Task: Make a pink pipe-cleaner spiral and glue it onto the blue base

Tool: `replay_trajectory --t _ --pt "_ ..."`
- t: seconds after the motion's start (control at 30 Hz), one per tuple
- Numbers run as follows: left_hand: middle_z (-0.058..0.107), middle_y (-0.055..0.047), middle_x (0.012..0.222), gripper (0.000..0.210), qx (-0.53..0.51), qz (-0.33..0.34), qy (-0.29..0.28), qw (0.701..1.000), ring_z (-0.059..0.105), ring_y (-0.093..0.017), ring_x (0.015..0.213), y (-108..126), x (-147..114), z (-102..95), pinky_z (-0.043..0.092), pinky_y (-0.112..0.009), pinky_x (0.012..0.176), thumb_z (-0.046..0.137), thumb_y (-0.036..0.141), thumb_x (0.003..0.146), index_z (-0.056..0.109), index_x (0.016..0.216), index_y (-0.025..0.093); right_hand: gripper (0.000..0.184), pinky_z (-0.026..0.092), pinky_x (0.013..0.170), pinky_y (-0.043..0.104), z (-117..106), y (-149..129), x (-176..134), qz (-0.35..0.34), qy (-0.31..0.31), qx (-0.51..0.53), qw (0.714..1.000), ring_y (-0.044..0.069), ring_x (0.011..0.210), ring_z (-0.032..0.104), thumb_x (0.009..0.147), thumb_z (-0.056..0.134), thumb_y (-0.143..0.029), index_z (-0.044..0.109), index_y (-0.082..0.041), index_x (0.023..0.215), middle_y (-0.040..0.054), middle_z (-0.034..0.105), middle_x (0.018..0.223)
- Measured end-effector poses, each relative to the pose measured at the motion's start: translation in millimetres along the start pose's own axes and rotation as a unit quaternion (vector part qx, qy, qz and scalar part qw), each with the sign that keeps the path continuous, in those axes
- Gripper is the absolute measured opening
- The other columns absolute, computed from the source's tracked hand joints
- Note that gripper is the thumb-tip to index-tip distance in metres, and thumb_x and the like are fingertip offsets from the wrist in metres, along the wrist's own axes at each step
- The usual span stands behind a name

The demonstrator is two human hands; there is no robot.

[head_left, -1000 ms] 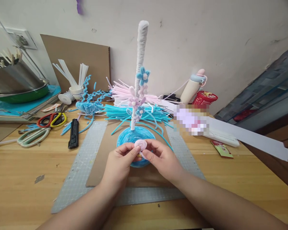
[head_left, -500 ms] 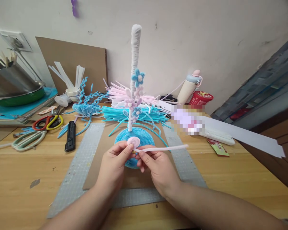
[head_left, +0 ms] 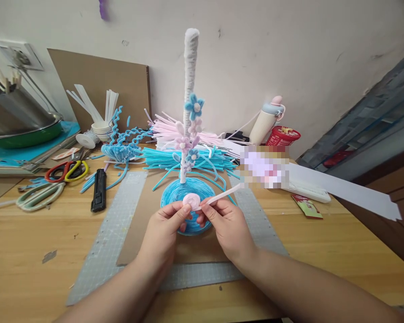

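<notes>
A small, flat, pale pink coil of fuzzy stem [head_left: 191,201] sits between the person's two hands, over the near part of a large round blue coiled base [head_left: 171,193] in the view; whether it touches that base I cannot tell. The left hand [head_left: 164,226] pinches the coil's lower edge between thumb and fingers. The right hand [head_left: 228,231], just beside it, has thumb and forefinger clamped on the coil's loose pale pink tail [head_left: 224,194], whose end slants up and away to the right. At the base's back edge stands an upright white wrapped post [head_left: 190,67], bearing fuzzy blue and pink flowers [head_left: 182,144]. The base lies on a flat brown cardboard sheet [head_left: 134,246] over a grey gridded cutting mat [head_left: 89,273] on the wooden counter [head_left: 16,251]. Behind lie bundles of turquoise fuzzy stems [head_left: 160,160] and pale pink fuzzy stems [head_left: 168,128]; a black-handled cutter [head_left: 98,190] rests left of the mat
</notes>
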State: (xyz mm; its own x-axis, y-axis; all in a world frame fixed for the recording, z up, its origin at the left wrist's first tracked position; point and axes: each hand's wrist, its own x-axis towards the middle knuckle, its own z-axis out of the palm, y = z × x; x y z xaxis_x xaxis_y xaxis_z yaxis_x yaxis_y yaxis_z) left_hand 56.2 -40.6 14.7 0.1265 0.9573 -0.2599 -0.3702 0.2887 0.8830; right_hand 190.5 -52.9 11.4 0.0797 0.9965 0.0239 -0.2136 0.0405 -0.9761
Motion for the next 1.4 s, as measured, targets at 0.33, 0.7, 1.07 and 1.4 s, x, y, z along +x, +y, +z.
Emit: replay_trajectory --t 0.33,0.7,1.07,1.4 --pt "0.06 -0.001 0.06 0.019 -0.105 -0.1 -0.062 0.987 0.051 -0.007 0.056 -0.5 3.9 -1.0 0.036 -0.015 0.045 0.079 0.028 0.064 0.07 0.068 0.011 0.012 0.047 0.06 0.027 -10.2 6.1 7.9 -0.138 -0.051 -0.06 0.987 0.012 0.061 0.054 0.084 0.06 -0.032 0.062 -0.022 0.077 0.0009 0.06 0.081" --pt "0.062 -0.002 0.06 0.019 -0.132 -0.122 -0.058 0.982 0.054 -0.007 0.055 -0.2 6.1 -3.2 0.037 -0.013 0.044 0.08 0.027 0.063 0.071 0.07 0.011 0.01 0.046 0.058 0.026 -6.9 7.0 6.1 -0.088 -0.042 -0.034 0.995 0.012 0.059 0.055 0.081 0.064 -0.031 0.065 -0.021 0.079 0.0005 0.063 0.077" --pt "0.061 -0.002 0.062 0.024 0.047 -0.018 -0.062 0.997 0.048 -0.009 0.054 2.1 4.1 -3.0 0.035 -0.017 0.044 0.077 0.036 0.064 0.07 0.065 0.013 0.012 0.046 0.057 0.024 -12.3 3.9 9.9 -0.043 -0.007 -0.006 0.999 0.011 0.056 0.055 0.077 0.067 -0.032 0.068 -0.02 0.077 -0.0019 0.063 0.063" --pt "0.059 0.0 0.06 0.025 0.119 0.044 -0.049 0.991 0.045 -0.008 0.051 2.5 5.3 -6.2 0.034 -0.019 0.045 0.074 0.039 0.068 0.069 0.068 0.014 0.017 0.048 0.055 0.023 -11.3 1.6 7.3 -0.01 -0.004 0.019 1.0 0.013 0.058 0.061 0.077 0.068 -0.035 0.069 -0.017 0.079 0.0009 0.068 0.063"
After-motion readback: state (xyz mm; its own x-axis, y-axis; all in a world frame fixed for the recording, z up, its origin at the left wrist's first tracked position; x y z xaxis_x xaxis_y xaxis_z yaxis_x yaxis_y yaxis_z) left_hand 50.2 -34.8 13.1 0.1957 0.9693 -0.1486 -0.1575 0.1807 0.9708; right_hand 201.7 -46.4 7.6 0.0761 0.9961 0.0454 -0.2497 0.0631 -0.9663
